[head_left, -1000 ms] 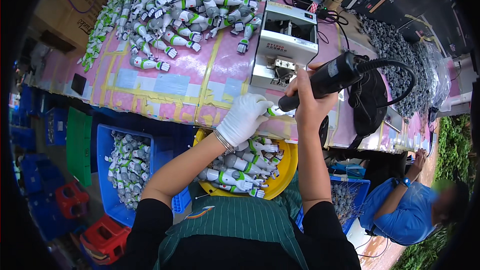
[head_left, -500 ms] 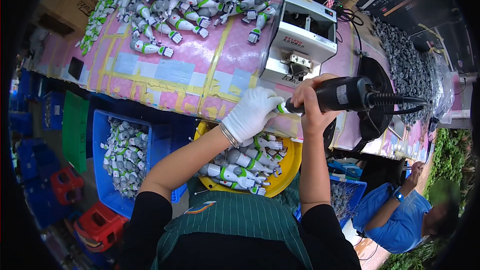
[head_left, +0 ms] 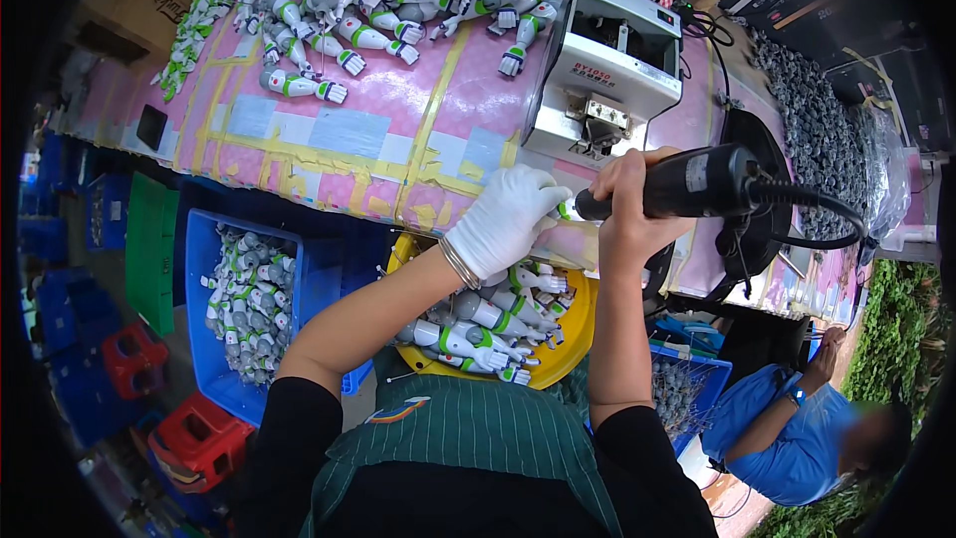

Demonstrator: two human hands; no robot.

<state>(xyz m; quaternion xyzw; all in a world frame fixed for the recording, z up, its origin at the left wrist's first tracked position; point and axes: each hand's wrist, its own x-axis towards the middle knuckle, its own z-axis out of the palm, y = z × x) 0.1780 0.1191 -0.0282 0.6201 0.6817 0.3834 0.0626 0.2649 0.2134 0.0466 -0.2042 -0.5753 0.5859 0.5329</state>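
My left hand [head_left: 506, 221], in a white glove, pinches a small white-and-green toy arm piece [head_left: 566, 210] above the table's front edge. Most of that piece is hidden by the glove. My bare right hand [head_left: 637, 207] wraps around a black electric screwdriver [head_left: 697, 182], held level with its cable trailing right. Its nose points left at the piece and is close against it; whether they touch I cannot tell. Below my hands, a yellow basin [head_left: 576, 339] holds several white, grey and green toy arms [head_left: 468, 344].
A white screw-feeder machine [head_left: 607, 80] stands just beyond my right hand. Toy arms [head_left: 388, 0] are heaped on the pink table [head_left: 398, 100]. A blue bin [head_left: 199, 339] of parts, red stools [head_left: 199, 443] and a person in blue [head_left: 787, 438] are around.
The view has shifted slightly. My hands stay together, with the screwdriver's nose still at the toy arm piece. The person at the right has lowered their head, hands close together.
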